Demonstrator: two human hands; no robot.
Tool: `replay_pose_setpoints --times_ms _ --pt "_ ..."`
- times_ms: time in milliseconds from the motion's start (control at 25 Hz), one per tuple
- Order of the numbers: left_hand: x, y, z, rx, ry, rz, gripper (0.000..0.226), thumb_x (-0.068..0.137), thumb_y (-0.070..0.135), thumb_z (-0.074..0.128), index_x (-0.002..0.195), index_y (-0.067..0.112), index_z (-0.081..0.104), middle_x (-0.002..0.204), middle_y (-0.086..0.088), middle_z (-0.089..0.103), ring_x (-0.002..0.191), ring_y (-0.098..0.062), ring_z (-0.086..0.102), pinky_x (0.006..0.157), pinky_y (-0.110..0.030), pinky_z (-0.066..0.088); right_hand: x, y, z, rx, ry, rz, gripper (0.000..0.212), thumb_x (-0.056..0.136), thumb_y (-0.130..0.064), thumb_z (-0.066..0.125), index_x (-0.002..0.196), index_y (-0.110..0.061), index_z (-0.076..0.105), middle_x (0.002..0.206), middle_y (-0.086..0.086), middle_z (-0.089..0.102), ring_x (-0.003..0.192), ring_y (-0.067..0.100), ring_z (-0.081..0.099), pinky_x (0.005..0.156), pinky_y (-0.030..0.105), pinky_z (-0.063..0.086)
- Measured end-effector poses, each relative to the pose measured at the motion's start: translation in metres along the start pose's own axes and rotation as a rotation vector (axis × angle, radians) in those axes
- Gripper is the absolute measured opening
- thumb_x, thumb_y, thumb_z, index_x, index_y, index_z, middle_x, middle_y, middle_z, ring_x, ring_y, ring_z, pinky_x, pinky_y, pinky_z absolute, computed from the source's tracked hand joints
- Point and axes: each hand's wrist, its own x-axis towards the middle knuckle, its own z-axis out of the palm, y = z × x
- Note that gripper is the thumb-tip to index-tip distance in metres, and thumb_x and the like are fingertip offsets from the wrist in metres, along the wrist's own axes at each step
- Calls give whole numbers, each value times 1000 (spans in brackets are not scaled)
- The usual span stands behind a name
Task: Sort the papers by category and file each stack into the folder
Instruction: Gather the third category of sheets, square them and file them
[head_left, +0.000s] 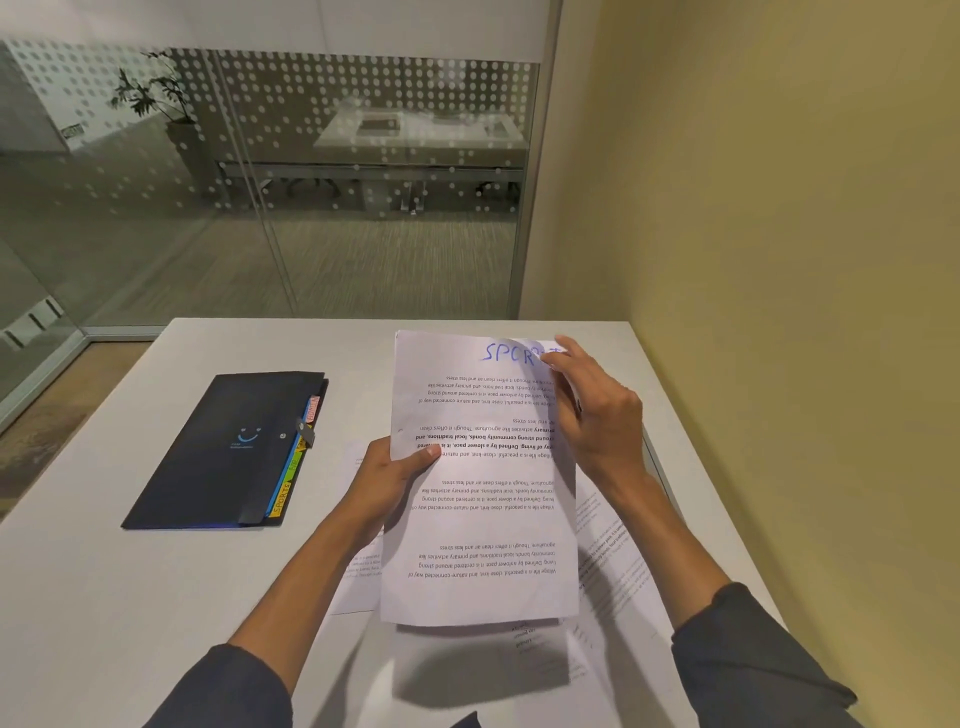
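Two hands, one sheet: read the heading before it lands

I hold the sheet (483, 478) headed SPORTS above the table (156, 571), left hand (389, 483) pinching its left edge, right hand (597, 415) curled on the top right corner. More papers (613, 561) lie beneath. The folder (223, 452) sits shut to my left, tabs showing. Best I keep the page flat and match its heading to a tab.

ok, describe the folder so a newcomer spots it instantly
On the white table, left of the papers in both hands, lies the folder, flat and closed. It is dark navy with a small smiley logo and coloured tabs, one reading SPORTS, along its right edge; everything else nearby is white paper.
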Motion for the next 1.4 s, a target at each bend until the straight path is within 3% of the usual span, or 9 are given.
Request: replay_pose_setpoints --times_ms 80,200,480,600,720,880,1160,1320,1400 --pt "1 -1 -2 -1 6 -13 16 95 10 56 102 22 64 93 8 76 84 -11 72 68 -22 56 1 3 2 -49 -20 -18 33 96 -25 45 116 -15 70 143 9 54 88 30 68 70 31 52" --pt "2 -2 -3 -20 12 -34 16 94 12 57 105 21 64 99 3 75 89 -16 72 76 -30 57 4 9 3 -99 8 -89 35 101 -28 43 119 -15 70 144 12 53 105 29 67 78 31 50" --pt "3 -6 -4 -48 -10 -51 22 93 11 58 115 12 64 109 -6 73 100 -25 70 89 -40 54 7 10 -1 -77 94 -173 42 105 -26 38 112 -1 71 120 18 65 85 27 66 64 36 55" --pt "5 -6 -4 -37 -6 -48 20 93 12 58 111 15 65 108 -5 73 99 -24 70 90 -41 54 6 6 1 65 104 -80 31 99 -25 51 98 -3 72 123 16 62 87 25 65 68 42 56" --pt "6 -8 -6 -27 6 -48 19 93 13 59 110 18 65 108 -3 73 99 -22 70 92 -41 52 8 0 2 279 110 162 15 89 -22 64 89 -11 74 133 7 56 110 21 60 84 48 51" --pt "9 -11 -7 -40 19 -49 19 92 12 60 110 16 66 109 -4 73 101 -23 69 94 -43 51 3 -9 -3 339 20 232 19 88 -31 59 91 -16 69 148 3 46 136 18 43 106 39 36" --pt "9 -8 -4 -8 25 -21 16 93 10 59 105 18 66 104 -1 74 96 -20 71 85 -34 55 -21 -41 -9 650 -230 351 26 94 -47 49 101 -24 61 114 -10 71 103 11 67 83 38 56" --pt "7 -9 -4 44 27 -2 16 94 12 59 106 19 65 102 3 75 93 -15 71 81 -29 55 -10 -51 -7 859 -132 583 4 95 -18 61 97 -17 65 90 -1 76 89 13 72 79 23 55" --pt "6 -9 -4 47 32 2 16 93 13 59 106 19 66 101 3 75 93 -15 71 81 -29 55 -3 -46 -5 818 -127 623 18 88 -12 71 101 -21 64 93 -4 76 88 10 71 77 24 52"
